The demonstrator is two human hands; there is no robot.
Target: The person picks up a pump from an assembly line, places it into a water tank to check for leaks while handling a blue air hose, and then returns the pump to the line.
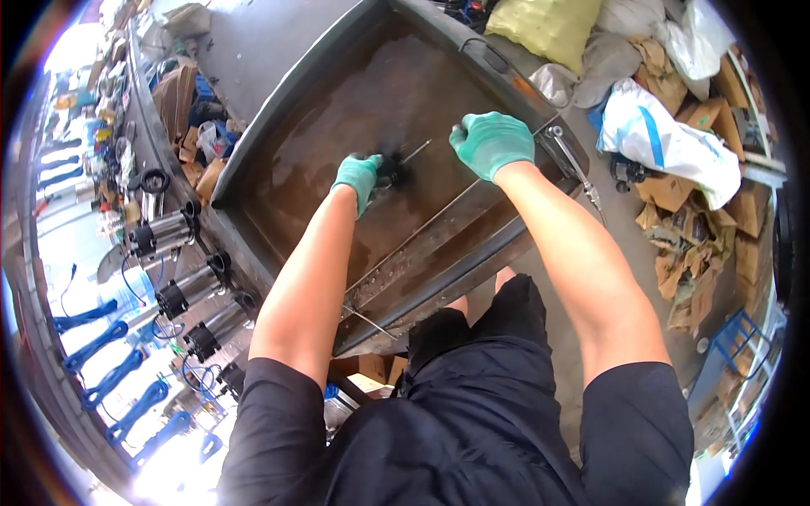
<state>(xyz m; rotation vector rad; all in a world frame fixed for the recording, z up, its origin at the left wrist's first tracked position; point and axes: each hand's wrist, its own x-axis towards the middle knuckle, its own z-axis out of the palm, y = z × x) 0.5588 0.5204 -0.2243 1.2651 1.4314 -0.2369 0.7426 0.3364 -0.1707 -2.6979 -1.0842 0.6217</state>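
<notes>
A large dark tub (pixel 268 91) with brownish water lies in front of me. My left hand (pixel 359 179), in a green glove, is closed on a black part with a thin metal shaft (pixel 418 149) that points up and to the right. The black body is low over or partly in the water, and its exact shape is unclear. Further right, above the water near the tub's right wall, my right hand (pixel 496 143) is closed in a matching glove. Its curled fingers hide whatever they may hold.
An air blow gun (pixel 567 152) hangs at the tub's right rim. A metal bar (pixel 422 226) crosses the near side. Several metal cylinders (pixel 164 232) and blue cable bundles (pixel 105 347) line the left. Sacks (pixel 671 139) and torn cardboard (pixel 688 261) lie right.
</notes>
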